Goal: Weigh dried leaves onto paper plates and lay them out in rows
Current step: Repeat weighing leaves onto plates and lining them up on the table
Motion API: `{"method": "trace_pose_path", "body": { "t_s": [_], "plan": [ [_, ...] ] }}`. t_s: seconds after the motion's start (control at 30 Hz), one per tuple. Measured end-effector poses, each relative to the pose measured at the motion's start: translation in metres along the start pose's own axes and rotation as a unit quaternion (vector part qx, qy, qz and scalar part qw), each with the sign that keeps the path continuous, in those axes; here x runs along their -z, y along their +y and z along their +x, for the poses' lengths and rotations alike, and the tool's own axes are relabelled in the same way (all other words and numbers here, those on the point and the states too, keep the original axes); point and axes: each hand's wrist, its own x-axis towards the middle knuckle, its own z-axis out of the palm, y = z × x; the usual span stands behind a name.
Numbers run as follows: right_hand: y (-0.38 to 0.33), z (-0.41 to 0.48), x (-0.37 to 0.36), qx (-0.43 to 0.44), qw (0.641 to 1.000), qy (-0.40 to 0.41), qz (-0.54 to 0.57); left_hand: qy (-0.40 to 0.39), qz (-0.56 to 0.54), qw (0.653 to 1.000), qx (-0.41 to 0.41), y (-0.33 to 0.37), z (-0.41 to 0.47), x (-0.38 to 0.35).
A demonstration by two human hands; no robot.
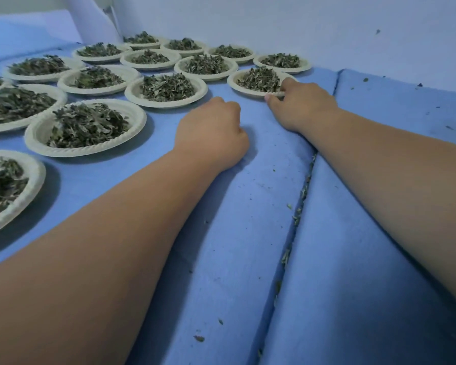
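Placement looks the step in hand: right grip (302, 108) pinches the end plate (232, 84) by its rim, rightmost in its row on blue cloth (248, 206); left grip (212, 130), fisted, holds nothing. Next: release gently.

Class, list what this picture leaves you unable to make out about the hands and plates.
All head view.
- Left hand: fingers curl underneath, hidden by its back; any contents unknown.
- Right hand pinches a plate rim; knuckles hide its fingertips.
- Edge plates: cut off by the left frame edge.
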Motion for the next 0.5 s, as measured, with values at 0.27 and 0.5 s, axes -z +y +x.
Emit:
{"method": "trace_pose_path", "body": {
  "t_s": [0.27, 0.5],
  "plan": [
    [-0.001, 0.002, -0.002, -0.026, 0.999, 0.008, 0.033, 0.001, 0.006, 1.000, -0.017, 0.011, -0.003, 0.001],
    [-0.007, -0.007, -0.001, -0.048, 0.997, -0.054, 0.016, -0.028, -0.026, 0.997, -0.061, 0.022, -0.005, 0.002]
  ]
}}
